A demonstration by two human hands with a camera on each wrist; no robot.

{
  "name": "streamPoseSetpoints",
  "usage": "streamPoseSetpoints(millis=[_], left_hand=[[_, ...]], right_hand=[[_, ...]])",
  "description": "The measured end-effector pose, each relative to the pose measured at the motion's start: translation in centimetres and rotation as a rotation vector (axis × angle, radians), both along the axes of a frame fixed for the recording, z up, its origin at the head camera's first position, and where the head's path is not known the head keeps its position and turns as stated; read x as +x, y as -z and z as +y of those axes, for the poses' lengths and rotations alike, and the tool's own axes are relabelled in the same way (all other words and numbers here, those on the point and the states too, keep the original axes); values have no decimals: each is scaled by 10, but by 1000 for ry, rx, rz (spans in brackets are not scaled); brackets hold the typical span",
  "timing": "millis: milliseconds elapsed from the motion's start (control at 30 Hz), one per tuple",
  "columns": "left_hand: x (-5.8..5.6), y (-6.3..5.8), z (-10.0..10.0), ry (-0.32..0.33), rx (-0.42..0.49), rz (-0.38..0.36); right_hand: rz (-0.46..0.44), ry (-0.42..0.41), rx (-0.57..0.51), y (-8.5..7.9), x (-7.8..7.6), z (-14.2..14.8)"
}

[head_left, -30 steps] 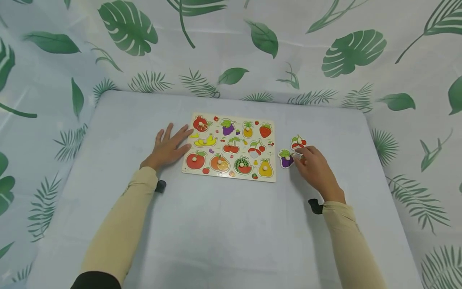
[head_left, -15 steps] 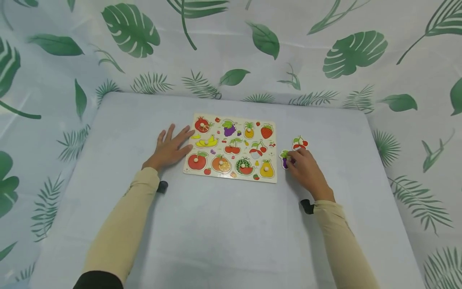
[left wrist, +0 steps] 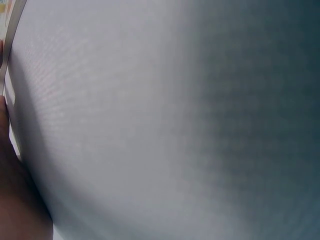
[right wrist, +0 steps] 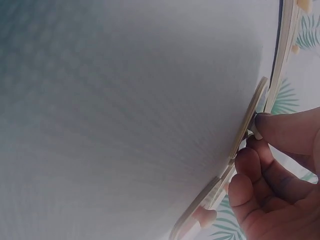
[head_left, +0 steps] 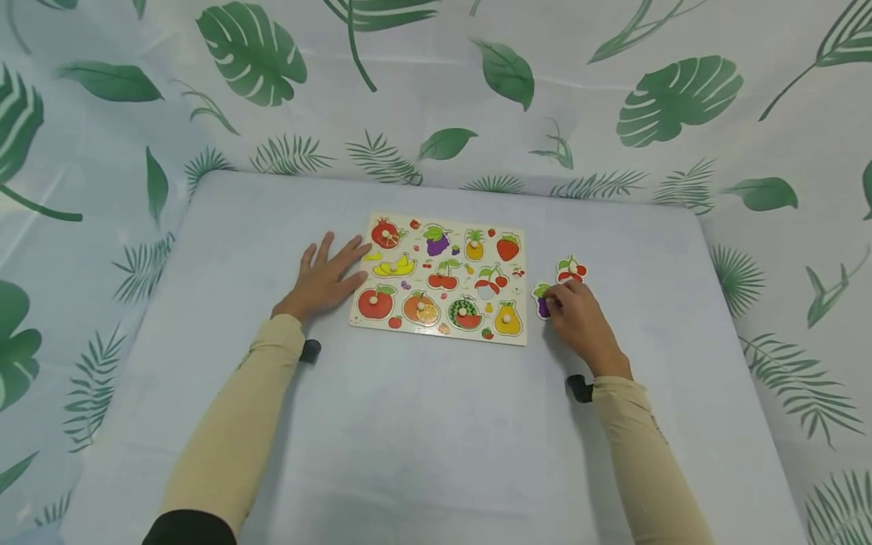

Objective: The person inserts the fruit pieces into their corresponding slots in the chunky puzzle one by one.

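A fruit puzzle board [head_left: 364, 324] with knobbed fruit pieces lies flat on the white-covered table. My left hand [head_left: 320, 284] rests on its left edge, fingers spread and straight. Beside the board's right edge lies a grape puzzle piece [head_left: 542, 301], partly hidden by my right hand [head_left: 579, 324]. In the right wrist view, my thumb and fingertip pinch the knob of the grape piece [right wrist: 248, 119], which looks flat on the table. A red-and-white fruit piece with a green leaf [head_left: 571, 266] lies just behind the right fingers. The left wrist view shows mostly table cloth and a hand edge [left wrist: 20, 200].
White cloth covers the table [head_left: 422, 439]. Behind and at both sides hangs a leaf-print backdrop [head_left: 507, 72]. The board's grape, pomegranate, banana and other places show fruit pictures.
My right hand has moved left from between the two loose pieces to the grape piece and now pinches its knob. The left hand stays on the board. The view has shifted slightly.
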State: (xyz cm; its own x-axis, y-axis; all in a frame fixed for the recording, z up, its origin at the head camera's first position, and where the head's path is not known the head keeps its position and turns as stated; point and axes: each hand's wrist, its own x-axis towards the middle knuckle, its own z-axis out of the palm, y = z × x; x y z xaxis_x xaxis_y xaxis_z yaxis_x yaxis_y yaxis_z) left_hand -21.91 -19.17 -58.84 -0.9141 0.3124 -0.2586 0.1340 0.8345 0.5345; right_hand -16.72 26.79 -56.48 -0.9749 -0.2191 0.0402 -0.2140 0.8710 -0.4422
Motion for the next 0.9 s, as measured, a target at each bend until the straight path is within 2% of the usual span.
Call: streamPoseSetpoints(millis=[200, 467, 633, 900], left_hand=[[-1, 1, 1, -4, -10, -7], [-2, -1, 1, -15, -1, -12], [-2, -3, 0, -14, -9, -3], [-2, 0, 0, -14, -12, -10]], right_hand=[[-29, 1, 5, 1, -1, 1], [9, -36, 4, -7, -3, 2], [37, -54, 7, -10, -11, 1], [30, -44, 8, -18, -29, -18]])
